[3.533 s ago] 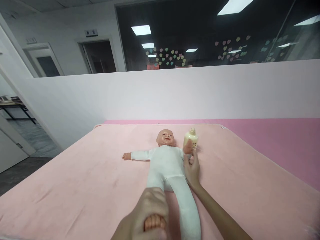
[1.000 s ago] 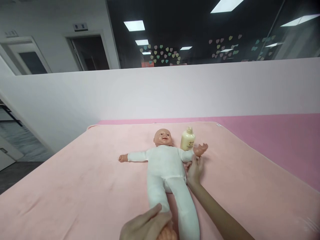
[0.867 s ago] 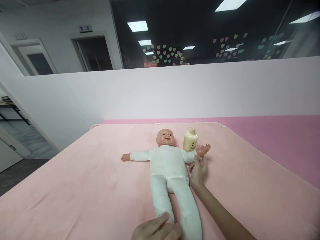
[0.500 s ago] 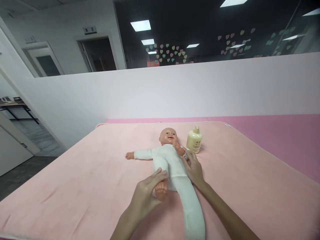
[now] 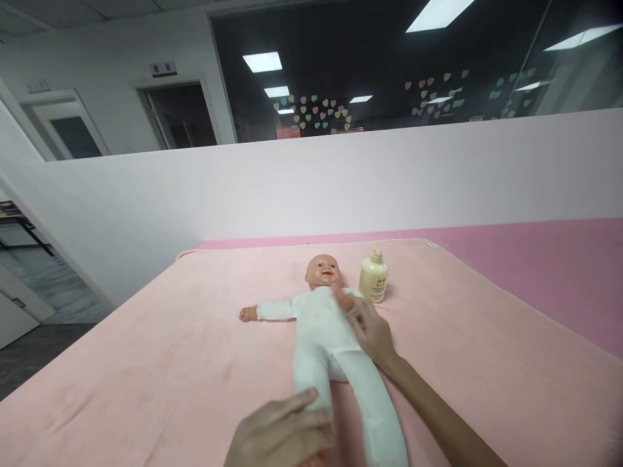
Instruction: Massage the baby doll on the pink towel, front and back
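Observation:
A baby doll (image 5: 324,318) in a white cloth body lies on its back, head at the far end, one arm stretched out to the left. My left hand (image 5: 287,431) is closed around the doll's lower leg on the left, slightly blurred; the foot beneath it is mostly hidden. With its fingers wrapped round the doll's other forearm, my right hand (image 5: 372,331) holds that arm bent over the chest. The doll's hand there is blurred. A pale yellow bottle (image 5: 374,277) stands just beyond my right hand, beside the doll's head.
A pink blanket (image 5: 195,363) covers the surface under the doll. Behind it runs a white half wall (image 5: 292,194) with a dark window (image 5: 379,71) bearing heart stickers above. A pink surface (image 5: 535,266) shows along the right and back.
The doll's left-side leg, bent up toward its belly before, is now straightened toward me, with my left hand moved down along with it. My right hand stays at the doll's arm.

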Motion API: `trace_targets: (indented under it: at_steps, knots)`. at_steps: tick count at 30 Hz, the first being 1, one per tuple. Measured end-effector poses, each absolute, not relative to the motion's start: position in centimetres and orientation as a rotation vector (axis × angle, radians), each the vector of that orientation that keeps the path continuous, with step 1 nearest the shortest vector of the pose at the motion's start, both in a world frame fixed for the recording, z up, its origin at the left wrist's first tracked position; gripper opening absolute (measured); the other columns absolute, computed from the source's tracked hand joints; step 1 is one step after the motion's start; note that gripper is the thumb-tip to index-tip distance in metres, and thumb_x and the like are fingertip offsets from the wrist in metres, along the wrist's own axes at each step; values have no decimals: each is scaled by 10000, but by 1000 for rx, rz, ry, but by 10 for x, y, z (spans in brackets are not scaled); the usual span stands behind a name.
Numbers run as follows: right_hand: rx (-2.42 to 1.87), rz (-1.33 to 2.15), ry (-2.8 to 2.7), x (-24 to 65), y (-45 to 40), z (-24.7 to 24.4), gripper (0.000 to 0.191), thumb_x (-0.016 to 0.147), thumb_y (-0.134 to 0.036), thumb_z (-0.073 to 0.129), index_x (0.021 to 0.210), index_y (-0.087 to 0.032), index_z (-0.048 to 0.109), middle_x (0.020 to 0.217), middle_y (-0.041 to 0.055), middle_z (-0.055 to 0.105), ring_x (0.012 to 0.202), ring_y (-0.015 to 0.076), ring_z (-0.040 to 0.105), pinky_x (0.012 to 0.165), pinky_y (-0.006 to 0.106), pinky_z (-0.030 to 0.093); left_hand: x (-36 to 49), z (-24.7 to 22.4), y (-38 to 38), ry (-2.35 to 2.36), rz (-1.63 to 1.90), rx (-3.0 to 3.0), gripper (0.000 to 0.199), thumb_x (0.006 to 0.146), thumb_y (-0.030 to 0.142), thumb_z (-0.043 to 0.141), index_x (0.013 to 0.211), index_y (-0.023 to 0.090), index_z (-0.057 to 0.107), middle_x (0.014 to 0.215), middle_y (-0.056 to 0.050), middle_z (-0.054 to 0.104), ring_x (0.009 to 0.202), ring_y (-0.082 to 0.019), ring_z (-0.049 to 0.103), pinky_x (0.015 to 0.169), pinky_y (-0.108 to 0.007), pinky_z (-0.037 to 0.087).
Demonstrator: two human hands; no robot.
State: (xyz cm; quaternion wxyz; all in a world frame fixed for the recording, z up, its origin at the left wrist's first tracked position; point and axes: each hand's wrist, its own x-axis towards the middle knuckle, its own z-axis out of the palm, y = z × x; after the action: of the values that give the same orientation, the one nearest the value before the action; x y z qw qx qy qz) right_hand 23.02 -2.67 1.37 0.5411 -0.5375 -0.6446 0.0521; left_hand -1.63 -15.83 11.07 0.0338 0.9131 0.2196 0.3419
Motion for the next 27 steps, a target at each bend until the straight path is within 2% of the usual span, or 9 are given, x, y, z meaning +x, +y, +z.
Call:
trace_targets:
  at_steps: [3,7,10,12,15,19,22,24,27]
  knots:
    - [-1360,18,-1827,229,-30,23,411,901,-355,390,1281,-279,527,1134,78,608,870,190,619,628,273,484,-13,118,-135,914,1030,2694,228,798,247,655,1022,206,661,1106,-65,691,1140,-246,590,928,-341,524]
    - [-1358,271,-1612,233,-35,25,426,899,-428,395,1274,-263,510,1136,79,601,838,186,614,684,313,502,2,112,-117,1014,896,2541,165,752,198,680,916,220,683,1152,-59,673,1209,-253,535,964,-402,495]
    - [-1285,531,-1105,239,-38,20,498,876,-526,402,1260,-214,453,873,45,616,610,153,559,549,294,476,1,107,-130,917,919,2581,198,761,229,684,958,244,690,1138,-54,680,1183,-249,558,1015,-422,448]
    - [-1261,646,-781,244,-38,15,569,868,-564,385,1297,-191,369,620,-43,502,439,131,443,431,272,403,-8,106,-143,737,951,2640,178,802,257,659,974,284,695,1053,-14,712,1090,-208,621,1016,-359,451]
    - [-1283,620,-687,250,-36,13,612,869,-574,369,1329,-172,326,524,-88,390,388,131,380,404,269,359,-20,108,-153,506,915,2665,154,845,280,623,959,344,703,931,52,735,975,-141,669,1015,-270,448]
    - [-1385,310,-1296,245,-29,27,471,864,-490,455,1243,-215,501,754,17,589,588,149,532,541,272,417,-17,116,-134,718,972,2488,278,738,340,724,1004,265,703,1078,-38,702,1088,-239,623,1040,-415,433]
    - [-1406,121,-1814,233,-25,38,360,868,-368,462,1193,-276,588,996,61,618,738,162,584,575,260,420,-4,121,-110,929,1005,2279,316,678,257,756,982,202,689,1188,-92,649,1176,-285,560,1017,-489,440]
    - [-1429,90,-1891,227,-23,42,369,873,-337,441,1207,-284,589,1049,70,608,774,171,594,577,263,427,2,124,-102,938,951,2238,285,664,208,755,941,202,690,1199,-84,644,1202,-280,539,1019,-481,440]
    - [-1403,275,-1695,231,-27,40,392,853,-394,479,1210,-261,574,1063,69,616,757,168,593,634,289,466,2,129,-112,944,948,2301,312,640,226,777,942,217,695,1180,-70,655,1181,-279,556,1043,-481,416]
